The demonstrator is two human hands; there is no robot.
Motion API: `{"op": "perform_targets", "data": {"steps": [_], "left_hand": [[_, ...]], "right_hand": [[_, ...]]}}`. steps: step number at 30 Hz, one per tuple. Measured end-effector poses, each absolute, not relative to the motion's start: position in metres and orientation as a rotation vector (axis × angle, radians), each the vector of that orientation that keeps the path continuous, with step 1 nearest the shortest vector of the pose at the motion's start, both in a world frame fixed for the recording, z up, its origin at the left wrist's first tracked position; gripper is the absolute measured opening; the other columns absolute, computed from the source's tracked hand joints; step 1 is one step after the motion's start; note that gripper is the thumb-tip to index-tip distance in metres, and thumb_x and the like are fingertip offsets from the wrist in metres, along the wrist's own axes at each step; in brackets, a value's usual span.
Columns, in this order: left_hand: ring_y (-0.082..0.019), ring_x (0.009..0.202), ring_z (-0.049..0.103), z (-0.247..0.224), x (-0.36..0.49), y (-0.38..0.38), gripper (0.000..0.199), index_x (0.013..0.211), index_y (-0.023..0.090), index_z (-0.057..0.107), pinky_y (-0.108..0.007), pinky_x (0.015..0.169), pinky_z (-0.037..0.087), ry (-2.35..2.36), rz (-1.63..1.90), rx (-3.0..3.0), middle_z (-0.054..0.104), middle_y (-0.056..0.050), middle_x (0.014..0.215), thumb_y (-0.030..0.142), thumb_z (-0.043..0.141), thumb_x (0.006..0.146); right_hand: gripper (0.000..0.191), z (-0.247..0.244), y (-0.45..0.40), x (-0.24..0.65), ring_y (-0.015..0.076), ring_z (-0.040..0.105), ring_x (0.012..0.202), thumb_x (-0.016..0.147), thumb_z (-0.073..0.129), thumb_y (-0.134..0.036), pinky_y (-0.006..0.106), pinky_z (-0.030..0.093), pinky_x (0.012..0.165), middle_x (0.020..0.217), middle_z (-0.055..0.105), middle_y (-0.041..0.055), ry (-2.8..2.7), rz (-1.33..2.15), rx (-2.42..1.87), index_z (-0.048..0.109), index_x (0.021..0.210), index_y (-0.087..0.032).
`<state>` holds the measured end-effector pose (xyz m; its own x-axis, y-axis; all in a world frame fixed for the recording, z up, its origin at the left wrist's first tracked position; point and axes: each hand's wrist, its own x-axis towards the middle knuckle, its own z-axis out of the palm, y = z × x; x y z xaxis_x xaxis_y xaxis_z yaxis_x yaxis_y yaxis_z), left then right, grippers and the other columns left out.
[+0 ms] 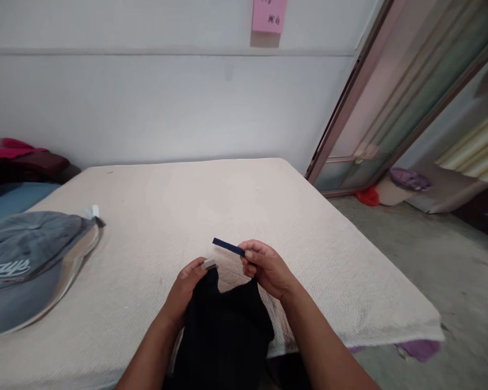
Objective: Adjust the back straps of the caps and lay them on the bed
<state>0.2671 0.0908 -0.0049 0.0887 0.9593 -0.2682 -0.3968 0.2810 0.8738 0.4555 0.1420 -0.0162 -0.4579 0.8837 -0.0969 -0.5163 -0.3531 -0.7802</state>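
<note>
Low in the centre hangs a black cloth piece [228, 325], which looks like a cap seen at its curved back opening. My left hand [185, 287] grips its left edge, with the thumb against a small pale buckle [209, 263]. Between the thumb and fingers of my right hand [266, 268] is a navy strap [228, 246], whose free end points left above the opening. The strap and the buckle are apart. The lower part of the black piece runs out of the frame.
A grey cap [28, 265] with white lettering lies at the left on the bed's cream cover [179, 195]. Behind it are red and blue items [20, 168]. A white wall with a pink note [269, 15] stands behind; a sliding door [358, 108] is at right.
</note>
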Motion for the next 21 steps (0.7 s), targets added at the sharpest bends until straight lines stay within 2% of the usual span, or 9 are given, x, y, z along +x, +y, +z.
{"op": "perform_targets", "data": {"steps": [4, 12, 17, 21], "left_hand": [[-0.009, 0.054, 0.052, -0.012, 0.265, 0.089, 0.016, 0.075, 0.017, 0.064, -0.018, 0.053, 0.04, 1.007, 1.209, 0.523, 0.061, 0.002, 0.065, 0.032, 0.068, 0.07], [-0.006, 0.047, 0.046, -0.02, 0.259, 0.085, 0.014, 0.073, 0.016, 0.062, -0.016, 0.045, 0.036, 0.898, 1.212, 0.389, 0.053, 0.003, 0.058, 0.029, 0.067, 0.071], [-0.008, 0.051, 0.052, -0.023, 0.258, 0.086, 0.013, 0.075, 0.015, 0.062, -0.018, 0.049, 0.042, 0.89, 1.243, 0.332, 0.059, 0.0, 0.063, 0.026, 0.068, 0.07], [-0.008, 0.048, 0.05, -0.023, 0.259, 0.086, 0.012, 0.076, 0.015, 0.063, -0.019, 0.049, 0.042, 0.888, 1.231, 0.34, 0.057, 0.001, 0.058, 0.025, 0.067, 0.072]], "right_hand": [[0.013, -0.013, 0.141, 0.454, 0.0036, 0.034, 0.043, 0.073, 0.065, -0.021, 0.021, 0.024, 0.046, 0.058, 0.05, -0.0034, -0.872, 1.967, -0.61, 0.059, 0.084, -0.016], [0.015, -0.015, 0.139, 0.451, 0.0039, 0.033, 0.042, 0.071, 0.068, -0.021, 0.021, 0.021, 0.044, 0.052, 0.045, -0.0062, -0.976, 2.018, -0.626, 0.059, 0.081, -0.016], [0.015, -0.016, 0.138, 0.451, 0.0031, 0.032, 0.042, 0.071, 0.068, -0.021, 0.021, 0.021, 0.044, 0.052, 0.045, -0.0065, -0.993, 2.037, -0.612, 0.059, 0.082, -0.015], [0.013, -0.017, 0.138, 0.453, 0.003, 0.034, 0.042, 0.073, 0.066, -0.019, 0.02, 0.021, 0.044, 0.053, 0.046, -0.006, -1.028, 2.046, -0.599, 0.058, 0.082, -0.015]]}}
